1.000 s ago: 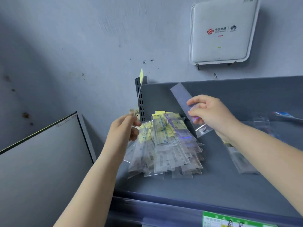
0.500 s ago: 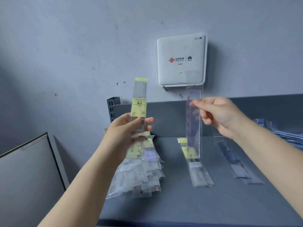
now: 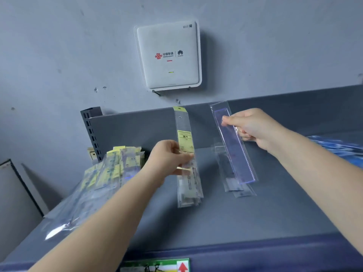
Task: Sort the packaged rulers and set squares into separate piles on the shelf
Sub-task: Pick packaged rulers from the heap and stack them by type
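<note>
Over the shelf [image 3: 225, 218], the left hand [image 3: 169, 158] pinches a yellow-labelled ruler [image 3: 184, 138] above its pile [image 3: 189, 191]; the right hand [image 3: 253, 126] pinches a purple ruler [image 3: 234, 146] above another pile [image 3: 235, 185]. Lower each flat, edges aligned, before releasing the fingers.

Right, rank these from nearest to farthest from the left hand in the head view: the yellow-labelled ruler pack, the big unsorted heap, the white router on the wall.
1. Yellow-labelled ruler pack: pinched in the left hand itself, over the middle pile.
2. Unsorted heap: on the shelf, just left of that hand.
3. White router: up on the wall, well above the shelf.
</note>
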Demonstrator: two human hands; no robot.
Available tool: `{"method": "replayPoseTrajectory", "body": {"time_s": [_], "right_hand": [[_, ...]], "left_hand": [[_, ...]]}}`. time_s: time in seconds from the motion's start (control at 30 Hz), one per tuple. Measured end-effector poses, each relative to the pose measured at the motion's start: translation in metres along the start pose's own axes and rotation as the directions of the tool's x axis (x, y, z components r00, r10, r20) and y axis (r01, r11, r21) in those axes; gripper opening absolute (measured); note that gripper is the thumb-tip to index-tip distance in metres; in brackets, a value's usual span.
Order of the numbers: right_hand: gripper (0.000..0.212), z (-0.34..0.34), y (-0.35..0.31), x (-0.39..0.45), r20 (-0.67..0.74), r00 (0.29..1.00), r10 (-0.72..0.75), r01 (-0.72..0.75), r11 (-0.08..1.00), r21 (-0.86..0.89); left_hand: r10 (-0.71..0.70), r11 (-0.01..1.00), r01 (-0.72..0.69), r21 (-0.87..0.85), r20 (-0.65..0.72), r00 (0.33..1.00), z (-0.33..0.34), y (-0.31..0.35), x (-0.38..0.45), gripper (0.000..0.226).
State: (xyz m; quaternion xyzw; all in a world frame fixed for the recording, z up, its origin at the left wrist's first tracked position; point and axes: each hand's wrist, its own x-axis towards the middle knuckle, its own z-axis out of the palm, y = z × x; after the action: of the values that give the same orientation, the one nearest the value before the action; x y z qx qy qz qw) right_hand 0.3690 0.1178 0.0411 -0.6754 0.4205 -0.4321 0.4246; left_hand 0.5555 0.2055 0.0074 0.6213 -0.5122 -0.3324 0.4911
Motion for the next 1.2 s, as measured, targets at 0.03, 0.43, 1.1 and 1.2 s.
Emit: {"method": "replayPoseTrajectory", "body": {"time_s": [0.03, 0.43, 1.1, 1.2], "right_hand": [[0.016, -0.002, 0.004, 0.002, 0.004, 1.000, 0.005, -0.005, 1.000, -0.021], [0.031, 0.018, 0.038, 0.018, -0.111, 0.990, 0.089, -0.138, 0.798, -0.587], [0.048, 0.200, -0.036, -0.023, 0.426, 0.903, 0.044, 0.272, 0.710, -0.649], [0.052, 0.211, -0.033, -0.023, 0.405, 0.911, 0.070, 0.253, 0.682, -0.686]], "left_hand": [[0.020, 0.995, -0.017, 0.097, -0.028, 0.999, 0.002, -0.004, 0.001, 0.012], [0.132, 0.439, -0.024, 0.898, -0.037, 0.991, 0.005, -0.017, 0.000, 0.034], [-0.112, 0.615, 0.353, 0.705, -0.366, 0.924, -0.150, -0.056, -0.034, 0.046], [-0.127, 0.681, 0.351, 0.643, -0.368, 0.921, -0.149, -0.061, -0.031, 0.051]]}}
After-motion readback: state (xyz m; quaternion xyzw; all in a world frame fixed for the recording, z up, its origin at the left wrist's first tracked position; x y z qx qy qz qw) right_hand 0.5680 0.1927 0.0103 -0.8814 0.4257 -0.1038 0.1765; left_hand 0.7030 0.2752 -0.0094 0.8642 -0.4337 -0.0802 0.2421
